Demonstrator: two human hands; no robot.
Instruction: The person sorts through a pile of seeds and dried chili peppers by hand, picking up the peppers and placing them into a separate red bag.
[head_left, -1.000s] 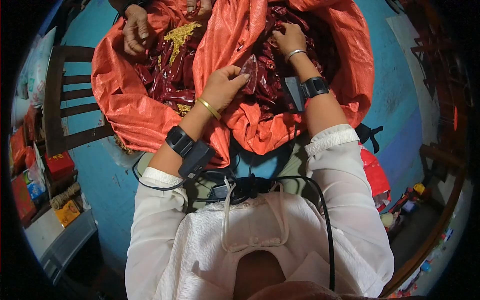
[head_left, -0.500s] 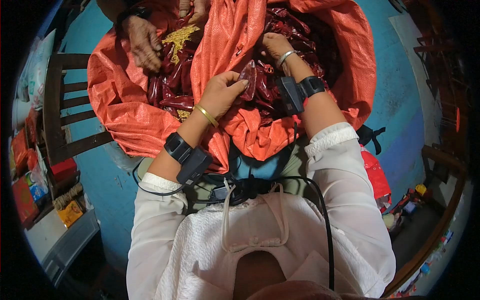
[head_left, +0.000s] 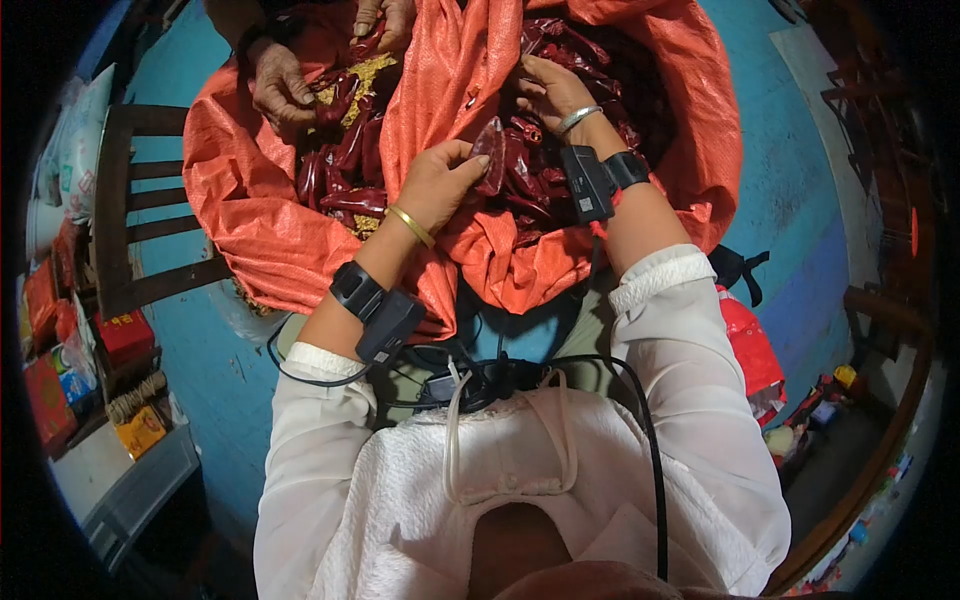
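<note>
My left hand (head_left: 437, 188) is closed, pinching a dark red dried chili pepper (head_left: 491, 158) between thumb and fingers at the near edge of the right-hand orange sack (head_left: 712, 110). Further over the same sack, my right hand (head_left: 555, 95) hovers above a heap of dried chilies (head_left: 520, 170). Its fingers are partly bent and look apart, with nothing plainly between them. A gold bangle (head_left: 411, 227) circles my left wrist and a silver bangle (head_left: 579, 118) my right.
Another person's hand (head_left: 280, 85) holds a chili (head_left: 338, 100) over the left orange sack (head_left: 225, 200), where chilies lie beside yellow seeds (head_left: 370, 75). That person's other hand (head_left: 385, 20) is at the top. A wooden chair (head_left: 115, 210) stands left.
My right hand has lifted slightly and its fingers have spread. My left hand still holds its chili. The other person's hand has risen with a chili in it.
</note>
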